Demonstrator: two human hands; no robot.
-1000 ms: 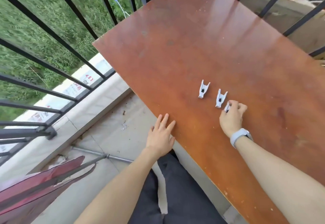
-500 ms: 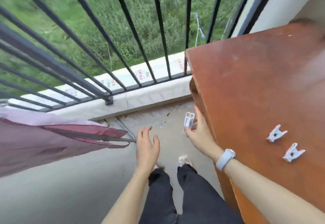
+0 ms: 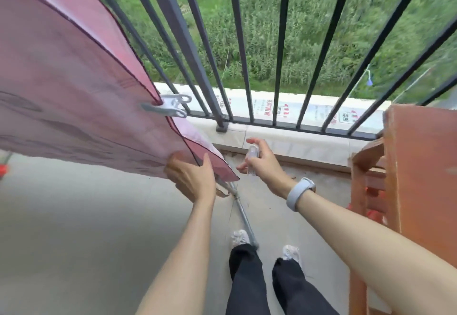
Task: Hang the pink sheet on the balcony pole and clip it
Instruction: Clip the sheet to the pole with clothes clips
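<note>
Head view, looking down over the balcony floor. The pink sheet (image 3: 74, 79) fills the area from 9 to 11 o'clock, draped over a thin metal pole (image 3: 243, 215) whose bare end runs from the sheet's lower corner down toward the person's feet at 6 o'clock. One white clip (image 3: 170, 106) is already fastened on the sheet's dark-trimmed edge, near the centre of the frame at about 10 o'clock.

The left hand (image 3: 195, 178) is at the sheet's lower corner, just left of centre. Its thumb lies on the upper face of the cloth and its fingers go beneath the cloth, so the corner is pinched between them; the fingertips are hidden.

The right hand (image 3: 262, 163) is just right of the sheet corner, close to it but not touching. Its fingers are curled round a second white clip (image 3: 252, 158), held upright. Whether that clip's jaws are apart cannot be told. A pale wristband (image 3: 299, 192) sits on the right wrist.

The black railing (image 3: 237, 42) spans 11 to 2 o'clock, with green vegetation beyond it. A reddish-brown wooden table (image 3: 420, 166) stands at 3 o'clock.
</note>
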